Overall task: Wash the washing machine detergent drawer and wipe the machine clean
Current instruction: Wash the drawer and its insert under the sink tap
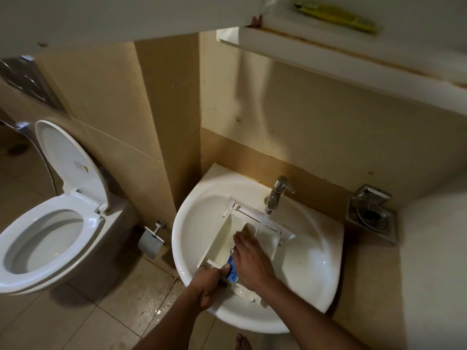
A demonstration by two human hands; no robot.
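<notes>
- Left hand (211, 282) clamps the drawer (242, 238) at its near end, by the sink's (316, 279) front rim.
- Right hand (249, 258) lies flat inside the drawer, fingers spread, gripping nothing.
- Drawer lies across the basin, far end under the tap (276, 195).
- Advice: hold the near end firm; rub every compartment corner.
- Compartments: yellowish residue apparent; water level cannot be told.

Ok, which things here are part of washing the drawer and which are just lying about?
Part of the job:
detergent drawer in the sink
tap above it
left hand gripping the drawer's near end
right hand reaching inside it

Just lying about:
toilet
toilet roll holder
soap dish
yellow item on the shelf
</notes>
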